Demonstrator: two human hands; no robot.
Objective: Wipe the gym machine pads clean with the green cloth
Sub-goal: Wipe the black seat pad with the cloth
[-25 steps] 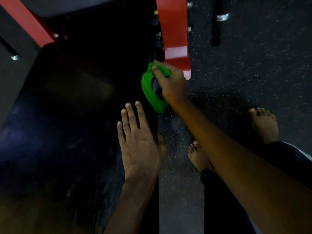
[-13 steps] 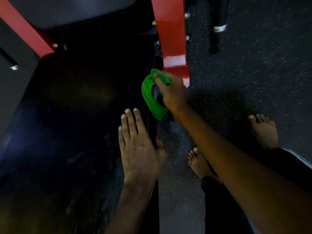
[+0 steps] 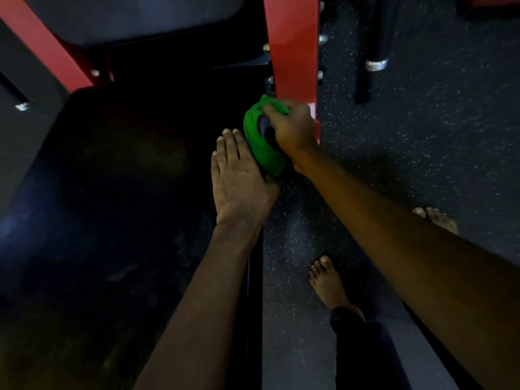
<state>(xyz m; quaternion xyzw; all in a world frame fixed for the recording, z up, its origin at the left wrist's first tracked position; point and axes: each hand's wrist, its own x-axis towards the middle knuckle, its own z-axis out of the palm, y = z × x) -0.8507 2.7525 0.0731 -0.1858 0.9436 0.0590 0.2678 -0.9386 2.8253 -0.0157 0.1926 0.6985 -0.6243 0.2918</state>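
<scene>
A large black seat pad (image 3: 118, 209) fills the left half of the head view. My left hand (image 3: 239, 178) lies flat on its right edge, fingers straight and together. Just beyond those fingertips my right hand (image 3: 292, 128) grips the bunched green cloth (image 3: 260, 144) against the pad's right edge, beside the foot of a red frame post (image 3: 292, 52). A dark round part shows between the cloth and my right palm; what it is I cannot tell. A second dark pad (image 3: 135, 18) sits at the top, above the seat.
A red frame bar (image 3: 47, 49) slants down at the top left. A black bar with a chrome collar (image 3: 375, 52) lies on the speckled rubber floor (image 3: 422, 136) at the upper right. My two bare feet (image 3: 329, 282) stand on the floor right of the pad.
My left hand has slid forward along the pad's edge until its fingertips are beside the cloth. My right hand still grips the cloth at the post's foot.
</scene>
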